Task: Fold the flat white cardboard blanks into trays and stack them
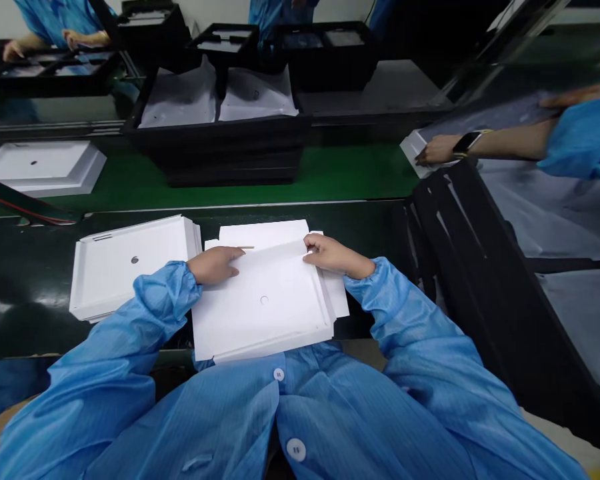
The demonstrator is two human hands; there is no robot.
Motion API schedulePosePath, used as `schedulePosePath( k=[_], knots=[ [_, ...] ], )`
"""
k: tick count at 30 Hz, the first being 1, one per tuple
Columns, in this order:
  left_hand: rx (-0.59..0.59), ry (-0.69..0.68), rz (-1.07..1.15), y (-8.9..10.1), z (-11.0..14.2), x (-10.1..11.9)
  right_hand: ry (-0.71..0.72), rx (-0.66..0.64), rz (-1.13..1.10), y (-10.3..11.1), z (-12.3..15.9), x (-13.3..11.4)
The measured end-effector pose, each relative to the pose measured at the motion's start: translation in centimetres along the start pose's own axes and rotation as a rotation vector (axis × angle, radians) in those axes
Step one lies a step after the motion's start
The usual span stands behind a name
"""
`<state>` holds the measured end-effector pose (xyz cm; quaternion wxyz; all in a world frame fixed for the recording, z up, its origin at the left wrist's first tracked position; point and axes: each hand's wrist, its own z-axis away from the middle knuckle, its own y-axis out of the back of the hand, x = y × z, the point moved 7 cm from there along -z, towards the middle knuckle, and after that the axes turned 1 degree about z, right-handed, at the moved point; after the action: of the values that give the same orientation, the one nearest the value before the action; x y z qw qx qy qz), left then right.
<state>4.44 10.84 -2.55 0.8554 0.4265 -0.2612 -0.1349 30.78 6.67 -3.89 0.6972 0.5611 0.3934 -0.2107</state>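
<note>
A white cardboard blank (264,320) with flaps and a small circle mark lies in front of me, its near edge reaching over the table's front edge. My left hand (214,265) grips its upper left side, with fingers bent and the thumb over the surface. A thin tan strip (247,247) shows by the left fingertips; what it is I cannot make out. At the upper right, my right hand (334,255) pinches the cardboard's edge between thumb and fingers. More white flaps (263,232) show behind the raised edge. Left of it sits a stack of white cardboard trays (130,257).
A black bin (220,150) with white sheets stands on the green belt (350,167). Another white tray stack (43,167) is at the far left. Large black bins (510,293) lean at my right, where a co-worker's hand (440,148) touches a white box. Co-workers stand opposite.
</note>
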Motion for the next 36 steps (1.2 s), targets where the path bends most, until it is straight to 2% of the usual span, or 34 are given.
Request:
schedulePosePath(
  k=[3,5,9,15,21,26,30,36],
  knots=[
    [0.063,-0.053,-0.106,-0.7,0.7,1.1,0.038,-0.047,0.272,-0.2,0.4,0.0],
    [0.12,-0.111,-0.167,-1.2,1.2,1.9,0.052,-0.083,0.372,-0.5,0.9,0.0],
    [0.258,-0.177,-0.222,-2.3,2.8,2.7,0.044,-0.074,0.375,-1.0,2.1,-0.1],
    [0.406,-0.171,-0.33,-4.5,5.8,4.0,0.104,-0.011,0.4,-1.6,3.8,-0.8],
    [0.362,-0.215,-0.366,-6.7,7.0,5.0,0.274,-0.069,0.637,-2.0,5.9,-3.3],
    [0.282,-0.187,-0.378,-7.2,6.6,5.7,0.314,-0.144,0.848,-3.1,6.1,-5.3],
    [0.243,-0.156,-0.353,-6.6,5.9,6.3,0.283,-0.091,0.822,-4.5,5.2,-5.7],
    [0.28,-0.194,-0.277,-5.4,4.8,6.6,0.364,-0.057,0.705,-7.4,4.5,-6.4]
  ],
)
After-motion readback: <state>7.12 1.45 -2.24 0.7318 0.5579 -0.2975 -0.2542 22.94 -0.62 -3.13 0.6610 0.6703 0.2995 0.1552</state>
